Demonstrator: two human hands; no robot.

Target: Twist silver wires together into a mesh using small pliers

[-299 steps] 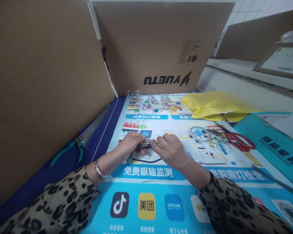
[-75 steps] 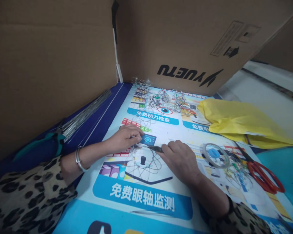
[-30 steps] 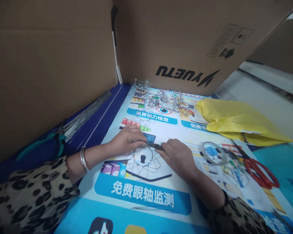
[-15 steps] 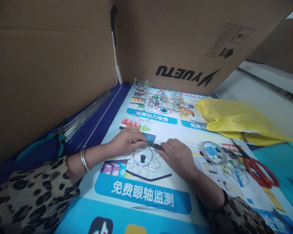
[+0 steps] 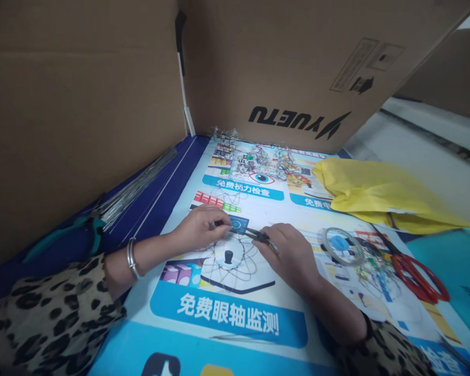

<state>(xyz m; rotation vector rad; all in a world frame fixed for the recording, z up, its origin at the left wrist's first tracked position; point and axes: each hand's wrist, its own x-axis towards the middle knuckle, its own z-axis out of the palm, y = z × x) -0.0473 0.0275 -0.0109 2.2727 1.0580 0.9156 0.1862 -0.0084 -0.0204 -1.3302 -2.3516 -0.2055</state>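
Observation:
My left hand (image 5: 201, 228) pinches the upper rim of a looped, flower-shaped piece of thin wire (image 5: 254, 263), which hangs just over the printed sheet. Closed around a pair of dark-jawed pliers (image 5: 258, 236), my right hand (image 5: 292, 256) keeps the tool's tips pointing left at the top of the wire piece. A short gap separates the tips from my left fingers. Whether the jaws grip any wire is too small to tell. Loose straight wires (image 5: 243, 338) lie on the sheet nearer to me.
Tangled wire pieces (image 5: 285, 162) sit at the back by the cardboard wall (image 5: 258, 62). On the left are a bundle of straight wires (image 5: 137, 183) and teal-handled pliers (image 5: 62, 237). To the right lie a tape roll (image 5: 342, 246), red scissors (image 5: 419, 277) and a yellow bag (image 5: 384, 193).
The pliers' tips have drawn a little right, away from my left fingers, and their jaws look more parted. My left hand has shifted slightly left.

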